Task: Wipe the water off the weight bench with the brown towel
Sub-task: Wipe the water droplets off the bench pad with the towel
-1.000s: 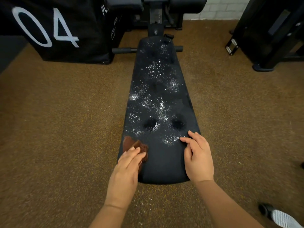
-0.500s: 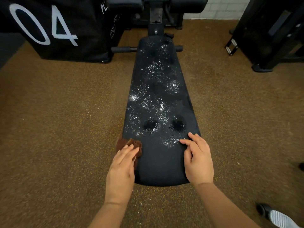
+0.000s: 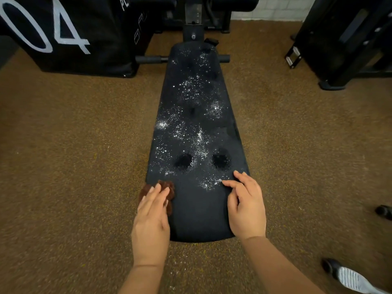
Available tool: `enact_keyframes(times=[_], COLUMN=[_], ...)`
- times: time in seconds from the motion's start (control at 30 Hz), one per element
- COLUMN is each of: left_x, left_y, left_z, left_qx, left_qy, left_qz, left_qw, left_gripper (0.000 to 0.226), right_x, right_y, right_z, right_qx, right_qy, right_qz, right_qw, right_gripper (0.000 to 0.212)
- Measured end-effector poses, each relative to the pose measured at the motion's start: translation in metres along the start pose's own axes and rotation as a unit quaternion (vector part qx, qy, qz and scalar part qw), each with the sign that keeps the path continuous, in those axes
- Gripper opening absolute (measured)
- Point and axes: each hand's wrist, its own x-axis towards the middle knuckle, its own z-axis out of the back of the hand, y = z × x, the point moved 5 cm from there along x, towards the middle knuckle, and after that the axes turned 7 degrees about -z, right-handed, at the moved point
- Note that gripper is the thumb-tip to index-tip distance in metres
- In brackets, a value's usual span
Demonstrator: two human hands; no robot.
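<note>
A long black weight bench (image 3: 199,217) runs away from me down the middle of the floor. Water droplets (image 3: 191,132) glisten over most of its pad; the near end looks dry. A small crumpled brown towel (image 3: 167,187) lies at the bench's near left edge, partly hanging over the side. My left hand (image 3: 151,215) presses flat on the towel with straight fingers and covers most of it. My right hand (image 3: 246,204) rests on the bench's near right edge, fingers loosely spread and touching the wet patch.
Brown speckled carpet surrounds the bench. A black padded box marked "04" (image 3: 63,35) stands far left. Black gym machine frames (image 3: 343,39) stand far right, and the bench's upright post (image 3: 193,20) at the far end. A shoe (image 3: 350,279) shows at bottom right.
My left hand has slid the towel leftward to the bench's left edge. My right hand has stayed nearly in place.
</note>
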Motion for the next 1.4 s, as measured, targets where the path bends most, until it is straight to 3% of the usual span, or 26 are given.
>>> enact_keyframes(times=[0.17, 0.33, 0.43, 0.63, 0.83, 0.97, 1.03, 1.13, 1.23, 1.3, 1.4], left_x=[0.024, -0.026, -0.007, 0.011, -0.006, -0.006, -0.003, 0.012, 0.021, 0.022, 0.021], left_y=[-0.007, -0.033, -0.025, -0.043, -0.071, -0.078, -0.068, -0.027, 0.002, 0.004, 0.000], left_z=[-0.014, -0.016, -0.017, -0.032, -0.050, -0.030, -0.014, -0.001, -0.008, -0.016, -0.020], left_qx=[-0.023, -0.051, -0.035, -0.078, -0.135, -0.196, -0.175, -0.090, -0.031, 0.006, 0.053], left_qy=[-0.065, -0.033, -0.017, -0.086, -0.014, 0.142, 0.149, 0.069, 0.069, 0.069, 0.036], left_qz=[0.073, -0.010, -0.032, 0.067, 0.051, -0.010, -0.036, -0.001, 0.052, 0.048, 0.066], left_qw=[0.995, 0.998, 0.999, 0.991, 0.989, 0.970, 0.973, 0.994, 0.996, 0.996, 0.996], left_gripper=[0.033, 0.032, 0.034, 0.031, 0.033, 0.045, 0.050, 0.055, 0.054, 0.053, 0.061], right_x=[0.000, -0.001, -0.002, -0.001, 0.001, 0.002, -0.001, -0.018, -0.043, -0.050, -0.046], right_y=[-0.002, -0.002, -0.001, -0.002, -0.002, 0.003, 0.017, 0.058, 0.079, 0.076, 0.057], right_z=[-0.001, -0.002, -0.001, 0.000, 0.000, 0.003, 0.005, 0.000, -0.026, -0.035, -0.025], right_qx=[0.001, -0.004, -0.007, 0.004, 0.007, 0.011, 0.030, -0.005, -0.098, -0.111, -0.093], right_qy=[-0.001, 0.002, 0.001, -0.016, 0.004, 0.027, 0.031, 0.055, 0.133, 0.157, 0.134], right_qz=[0.000, 0.006, 0.004, 0.010, -0.013, -0.055, -0.078, 0.016, 0.131, 0.159, 0.184], right_qw=[1.000, 1.000, 1.000, 1.000, 1.000, 0.998, 0.996, 0.998, 0.977, 0.968, 0.969], right_gripper=[0.037, 0.037, 0.038, 0.035, 0.028, 0.027, 0.033, 0.044, 0.050, 0.045, 0.034])
